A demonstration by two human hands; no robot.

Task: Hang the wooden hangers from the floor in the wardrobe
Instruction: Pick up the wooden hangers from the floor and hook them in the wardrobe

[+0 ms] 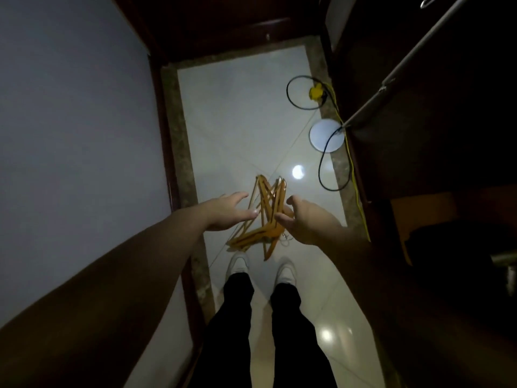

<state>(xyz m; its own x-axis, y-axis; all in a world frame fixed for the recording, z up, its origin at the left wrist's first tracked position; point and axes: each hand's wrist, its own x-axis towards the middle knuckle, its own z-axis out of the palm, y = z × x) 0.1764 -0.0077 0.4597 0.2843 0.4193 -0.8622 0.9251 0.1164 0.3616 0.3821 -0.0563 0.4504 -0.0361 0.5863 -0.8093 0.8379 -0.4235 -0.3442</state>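
Observation:
A loose pile of several wooden hangers (264, 208) lies on the pale tiled floor (240, 121) just ahead of my white shoes. My left hand (226, 211) reaches down over the pile's left side with fingers straight and spread, holding nothing. On the pile's right side my right hand (302, 219) hovers with relaxed, slightly bent fingers, empty too. Both hands are above the hangers; contact cannot be made out. The dark wardrobe (436, 141) stands open at the right, with its metal rail (405, 60) running diagonally across the upper right.
A round white lamp (326, 135) with a black cable, a yellow cord and a yellow plug (316, 92) lie on the floor by the wardrobe base. A pale wall (70, 121) closes the left side. A dark wooden door frame (223, 32) ends the corridor.

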